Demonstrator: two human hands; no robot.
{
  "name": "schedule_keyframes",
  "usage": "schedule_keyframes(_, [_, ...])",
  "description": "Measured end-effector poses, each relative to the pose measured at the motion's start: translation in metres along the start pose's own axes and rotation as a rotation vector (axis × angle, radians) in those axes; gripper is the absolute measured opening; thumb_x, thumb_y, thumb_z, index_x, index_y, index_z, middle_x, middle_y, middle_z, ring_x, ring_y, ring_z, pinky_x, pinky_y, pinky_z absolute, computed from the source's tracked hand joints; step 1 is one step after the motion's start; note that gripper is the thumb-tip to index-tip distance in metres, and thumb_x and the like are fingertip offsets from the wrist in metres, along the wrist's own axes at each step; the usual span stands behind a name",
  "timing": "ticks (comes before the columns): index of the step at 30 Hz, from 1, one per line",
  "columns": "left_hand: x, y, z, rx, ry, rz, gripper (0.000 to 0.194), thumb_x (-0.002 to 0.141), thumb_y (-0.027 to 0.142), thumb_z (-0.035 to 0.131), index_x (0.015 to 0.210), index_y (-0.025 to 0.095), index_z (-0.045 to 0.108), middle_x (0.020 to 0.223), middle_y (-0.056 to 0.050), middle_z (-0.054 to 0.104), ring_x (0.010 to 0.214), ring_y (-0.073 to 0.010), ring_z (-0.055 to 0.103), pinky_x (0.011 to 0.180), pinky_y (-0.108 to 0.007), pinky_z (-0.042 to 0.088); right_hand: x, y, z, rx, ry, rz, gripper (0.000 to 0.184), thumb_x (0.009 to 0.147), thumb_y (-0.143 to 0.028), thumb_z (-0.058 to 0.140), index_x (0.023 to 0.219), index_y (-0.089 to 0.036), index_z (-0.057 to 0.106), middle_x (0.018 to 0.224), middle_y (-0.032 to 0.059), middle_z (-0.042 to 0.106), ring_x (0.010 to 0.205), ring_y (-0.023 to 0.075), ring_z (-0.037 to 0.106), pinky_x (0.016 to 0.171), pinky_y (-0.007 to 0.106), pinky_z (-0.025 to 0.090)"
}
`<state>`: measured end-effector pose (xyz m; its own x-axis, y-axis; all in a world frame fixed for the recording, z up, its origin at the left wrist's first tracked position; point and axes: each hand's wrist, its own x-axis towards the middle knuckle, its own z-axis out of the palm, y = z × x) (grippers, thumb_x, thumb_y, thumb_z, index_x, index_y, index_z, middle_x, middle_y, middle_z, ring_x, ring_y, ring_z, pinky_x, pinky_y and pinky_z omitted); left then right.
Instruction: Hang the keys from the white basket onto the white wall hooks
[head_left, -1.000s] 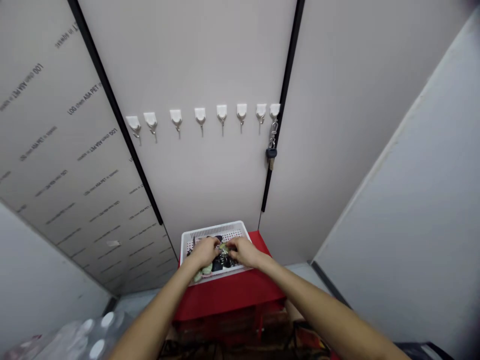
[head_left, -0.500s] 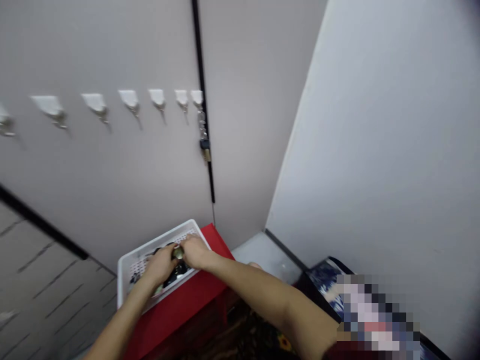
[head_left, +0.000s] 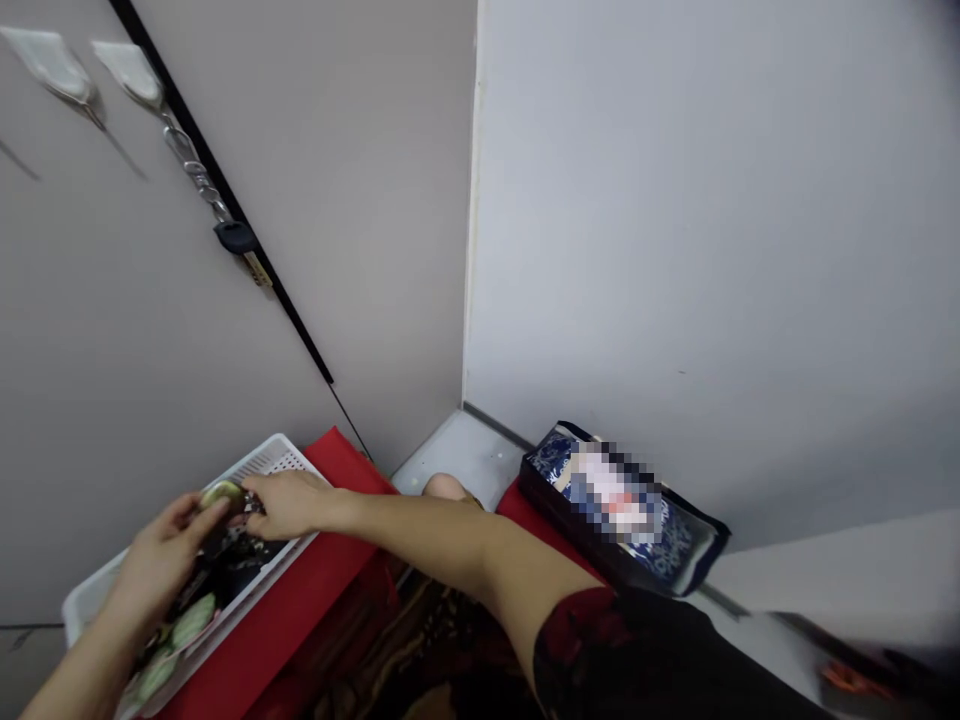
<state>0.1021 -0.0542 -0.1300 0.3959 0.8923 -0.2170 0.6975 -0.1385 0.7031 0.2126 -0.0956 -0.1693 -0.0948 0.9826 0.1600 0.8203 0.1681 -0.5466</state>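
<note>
A white perforated basket (head_left: 262,461) lies on a red surface (head_left: 300,590) at the lower left. It holds dark items and several pale green round pieces (head_left: 192,620). My left hand (head_left: 161,560) and my right hand (head_left: 289,503) meet over the basket. Their fingers pinch a small pale green and metal piece (head_left: 222,493) between them. What exactly the piece is stays too small to tell. A key with a black head (head_left: 236,238) hangs on a chain from a white wall hook (head_left: 131,72) at the upper left.
A second white hook (head_left: 49,62) is left of the first. A black strip (head_left: 225,210) runs down the beige wall panel. A dark blue patterned bag (head_left: 622,510) lies against the grey wall at the right. My knee (head_left: 446,487) shows beside the red surface.
The view has swung far to the right, so most hooks have left the frame and the blue bag has come in. Both hands stay together over the basket.
</note>
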Motion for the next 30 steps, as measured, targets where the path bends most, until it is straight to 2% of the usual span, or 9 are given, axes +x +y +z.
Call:
schedule_keyframes(3, [-0.004, 0.015, -0.007, -0.480, 0.026, -0.077, 0.028, 0.049, 0.041, 0.055, 0.066, 0.020, 0.048, 0.049, 0.010, 0.055, 0.053, -0.0068, 0.051, 0.055, -0.017, 0.040, 0.002, 0.001, 0.001, 0.136, -0.008, 0.015, 0.030, 0.065, -0.033, 0.041, 0.090, -0.018, 0.048, 0.074, 0.0014, 0.056, 0.068, 0.0143, 0.051, 0.054, 0.022, 0.039])
schedule_keyframes(5, [-0.006, 0.025, -0.012, -0.636, 0.080, -0.069, 0.035, 0.036, 0.034, 0.064, 0.064, 0.018, 0.049, 0.051, 0.008, 0.055, 0.051, -0.0067, 0.051, 0.052, -0.016, 0.040, 0.004, 0.002, -0.001, 0.288, 0.064, 0.033, 0.026, 0.065, -0.032, 0.043, 0.087, -0.018, 0.049, 0.073, -0.0004, 0.056, 0.066, 0.0106, 0.050, 0.056, 0.018, 0.038])
schedule_keyframes(8, [-0.008, 0.036, -0.020, -0.823, 0.144, 0.031, 0.031, 0.039, 0.028, 0.064, 0.063, 0.015, 0.049, 0.054, 0.007, 0.055, 0.049, -0.0055, 0.050, 0.054, -0.016, 0.041, 0.007, 0.002, -0.008, 0.526, 0.178, 0.026, 0.024, 0.067, -0.029, 0.043, 0.085, -0.016, 0.051, 0.073, -0.0009, 0.056, 0.064, 0.0068, 0.049, 0.057, 0.015, 0.037])
schedule_keyframes(11, [-0.010, 0.038, -0.027, -0.933, 0.129, 0.097, 0.027, 0.044, 0.026, 0.061, 0.065, 0.014, 0.048, 0.054, 0.007, 0.054, 0.050, -0.0057, 0.051, 0.055, -0.018, 0.041, 0.008, 0.002, -0.024, 0.642, 0.224, -0.009, 0.021, 0.069, -0.025, 0.039, 0.077, -0.014, 0.055, 0.069, -0.0009, 0.056, 0.062, 0.0064, 0.048, 0.056, 0.016, 0.036])
schedule_keyframes(15, [-0.010, 0.031, -0.031, -0.951, 0.133, 0.117, 0.027, 0.048, 0.027, 0.058, 0.069, 0.014, 0.047, 0.057, 0.005, 0.054, 0.051, -0.0063, 0.051, 0.054, -0.019, 0.040, 0.014, 0.004, -0.051, 0.666, 0.259, 0.023, 0.020, 0.066, -0.026, 0.042, 0.068, -0.013, 0.057, 0.063, -0.0007, 0.056, 0.060, 0.0075, 0.047, 0.056, 0.018, 0.035])
schedule_keyframes(19, [-0.008, 0.016, -0.033, -0.894, 0.140, 0.098, 0.026, 0.050, 0.029, 0.055, 0.069, 0.014, 0.046, 0.059, 0.004, 0.053, 0.053, -0.0076, 0.050, 0.055, -0.021, 0.039, 0.021, -0.002, -0.076, 0.686, 0.144, 0.043, 0.019, 0.062, -0.027, 0.047, 0.065, -0.012, 0.057, 0.049, -0.0027, 0.051, 0.048, 0.0062, 0.044, 0.047, 0.018, 0.034])
schedule_keyframes(23, [-0.005, 0.013, -0.035, -0.737, 0.277, 0.167, 0.022, 0.050, 0.024, 0.055, 0.067, 0.013, 0.047, 0.063, 0.002, 0.052, 0.061, -0.0089, 0.049, 0.062, -0.023, 0.038, 0.030, -0.019, -0.095, 0.752, 0.075, 0.056, 0.015, 0.062, -0.025, 0.046, 0.063, -0.012, 0.054, 0.042, -0.0045, 0.047, 0.041, 0.0051, 0.043, 0.043, 0.017, 0.034])
schedule_keyframes(27, [0.000, 0.036, -0.037, -0.630, 0.291, 0.399, 0.020, 0.053, 0.021, 0.052, 0.072, 0.014, 0.049, 0.079, -0.002, 0.053, 0.075, -0.0110, 0.048, 0.069, -0.024, 0.036, 0.045, -0.040, -0.119, 0.780, 0.111, 0.035, 0.011, 0.061, -0.022, 0.048, 0.060, -0.012, 0.053, 0.041, -0.0045, 0.048, 0.040, 0.0051, 0.044, 0.043, 0.018, 0.036])
schedule_keyframes(30, [0.008, 0.065, -0.046, -0.543, 0.337, 0.555, 0.016, 0.057, 0.019, 0.048, 0.073, 0.015, 0.047, 0.077, -0.001, 0.053, 0.070, -0.0095, 0.048, 0.066, -0.023, 0.037, 0.061, -0.056, -0.144, 0.914, 0.233, 0.039, 0.007, 0.061, -0.018, 0.048, 0.059, -0.012, 0.050, 0.043, -0.0047, 0.049, 0.041, 0.0050, 0.047, 0.046, 0.019, 0.040])
